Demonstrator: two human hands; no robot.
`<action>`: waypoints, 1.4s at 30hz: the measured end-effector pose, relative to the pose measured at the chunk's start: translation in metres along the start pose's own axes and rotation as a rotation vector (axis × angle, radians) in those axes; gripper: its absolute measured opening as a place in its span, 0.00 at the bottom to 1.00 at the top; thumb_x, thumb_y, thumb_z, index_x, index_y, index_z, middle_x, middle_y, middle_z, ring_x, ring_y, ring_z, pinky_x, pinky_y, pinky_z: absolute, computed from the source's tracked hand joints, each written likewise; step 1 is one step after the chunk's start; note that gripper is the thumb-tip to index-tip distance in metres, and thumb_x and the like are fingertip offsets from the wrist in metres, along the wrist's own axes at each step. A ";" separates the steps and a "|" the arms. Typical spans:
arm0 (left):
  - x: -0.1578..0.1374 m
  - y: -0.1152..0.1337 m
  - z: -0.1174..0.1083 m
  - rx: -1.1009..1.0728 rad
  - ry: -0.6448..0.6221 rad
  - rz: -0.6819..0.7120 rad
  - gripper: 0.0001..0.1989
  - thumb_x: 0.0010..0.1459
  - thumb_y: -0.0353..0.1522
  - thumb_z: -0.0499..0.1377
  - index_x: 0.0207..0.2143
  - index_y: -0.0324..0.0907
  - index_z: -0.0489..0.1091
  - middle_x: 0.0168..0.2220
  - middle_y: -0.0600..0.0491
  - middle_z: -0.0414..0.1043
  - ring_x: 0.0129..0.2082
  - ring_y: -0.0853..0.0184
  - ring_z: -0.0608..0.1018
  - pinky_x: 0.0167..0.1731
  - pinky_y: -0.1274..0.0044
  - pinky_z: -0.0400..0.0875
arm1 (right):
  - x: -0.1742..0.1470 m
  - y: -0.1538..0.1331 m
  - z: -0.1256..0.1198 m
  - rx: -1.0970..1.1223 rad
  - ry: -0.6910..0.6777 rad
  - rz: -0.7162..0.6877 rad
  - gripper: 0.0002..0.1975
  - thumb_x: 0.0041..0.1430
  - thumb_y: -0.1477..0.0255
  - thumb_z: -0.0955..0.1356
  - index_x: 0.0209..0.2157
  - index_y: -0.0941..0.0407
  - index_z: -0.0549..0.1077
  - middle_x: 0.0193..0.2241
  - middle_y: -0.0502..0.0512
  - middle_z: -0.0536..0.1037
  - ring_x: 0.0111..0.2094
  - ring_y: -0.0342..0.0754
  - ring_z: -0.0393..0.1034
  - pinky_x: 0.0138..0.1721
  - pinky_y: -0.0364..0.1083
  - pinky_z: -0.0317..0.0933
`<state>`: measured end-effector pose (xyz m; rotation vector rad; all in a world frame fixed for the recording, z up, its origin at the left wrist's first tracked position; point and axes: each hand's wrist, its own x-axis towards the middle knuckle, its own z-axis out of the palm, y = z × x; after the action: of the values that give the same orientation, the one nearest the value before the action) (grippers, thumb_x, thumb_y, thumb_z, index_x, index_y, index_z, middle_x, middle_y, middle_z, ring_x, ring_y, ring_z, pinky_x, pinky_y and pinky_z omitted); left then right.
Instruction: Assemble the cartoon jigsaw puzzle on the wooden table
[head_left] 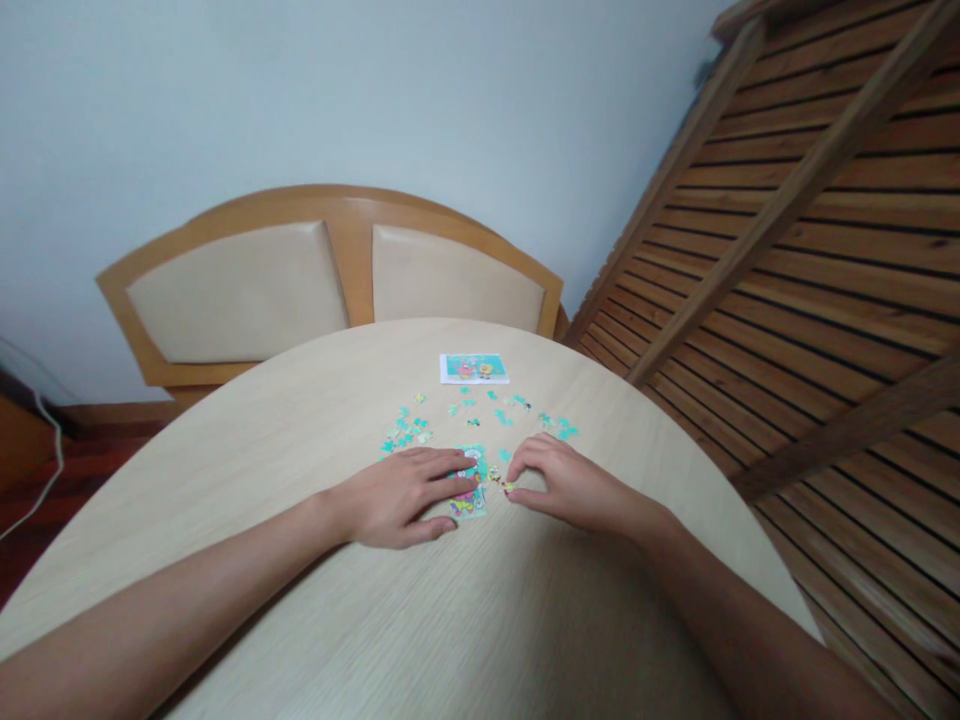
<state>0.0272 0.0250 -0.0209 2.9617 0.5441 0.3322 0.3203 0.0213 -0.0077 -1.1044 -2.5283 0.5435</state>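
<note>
Puzzle (471, 505) lay central on the worktop (420, 620), partly hidden beneath the flat, loosely spread left hand (401, 492); right of it, the right hand (561, 482) pinched a small piece (509, 487), its outline unclear

Colourful puzzle (470, 503) — partly assembled; flat

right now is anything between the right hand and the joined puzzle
Yes, a small yellow piece lies between the right hand and the joined puzzle under the left hand; whether it is attached is too small to tell.
</note>
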 end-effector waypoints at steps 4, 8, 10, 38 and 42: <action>0.000 0.000 0.000 -0.002 -0.004 -0.004 0.26 0.69 0.43 0.53 0.64 0.42 0.62 0.67 0.40 0.61 0.64 0.51 0.68 0.62 0.59 0.65 | 0.001 -0.004 0.001 0.036 -0.017 -0.017 0.05 0.60 0.70 0.74 0.36 0.55 0.77 0.38 0.53 0.79 0.46 0.51 0.70 0.51 0.49 0.61; 0.000 0.000 0.000 -0.015 0.009 0.004 0.26 0.69 0.43 0.53 0.64 0.43 0.62 0.67 0.41 0.60 0.64 0.50 0.68 0.62 0.59 0.65 | 0.002 -0.003 0.005 0.054 -0.004 -0.029 0.05 0.60 0.70 0.74 0.37 0.55 0.76 0.38 0.53 0.78 0.46 0.51 0.71 0.52 0.49 0.60; 0.000 0.000 0.000 -0.019 0.013 0.008 0.26 0.69 0.43 0.53 0.65 0.43 0.62 0.67 0.41 0.60 0.64 0.50 0.68 0.62 0.59 0.65 | 0.002 -0.001 0.007 0.054 0.012 -0.036 0.06 0.60 0.70 0.74 0.37 0.55 0.76 0.38 0.53 0.78 0.46 0.51 0.71 0.52 0.49 0.60; 0.001 0.001 -0.001 -0.009 -0.009 0.003 0.26 0.68 0.43 0.54 0.64 0.42 0.62 0.67 0.40 0.60 0.65 0.50 0.67 0.63 0.59 0.64 | 0.003 -0.001 0.011 -0.027 0.052 -0.043 0.07 0.61 0.69 0.74 0.38 0.55 0.75 0.38 0.53 0.78 0.45 0.51 0.71 0.51 0.50 0.61; 0.001 0.000 -0.001 -0.019 0.005 0.005 0.27 0.68 0.43 0.54 0.65 0.43 0.62 0.67 0.40 0.60 0.64 0.49 0.68 0.62 0.58 0.65 | 0.003 0.001 0.013 -0.027 0.065 -0.035 0.06 0.62 0.69 0.73 0.38 0.55 0.75 0.39 0.54 0.78 0.45 0.51 0.72 0.51 0.50 0.61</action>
<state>0.0281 0.0250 -0.0201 2.9455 0.5321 0.3434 0.3133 0.0213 -0.0189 -1.0673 -2.5007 0.4583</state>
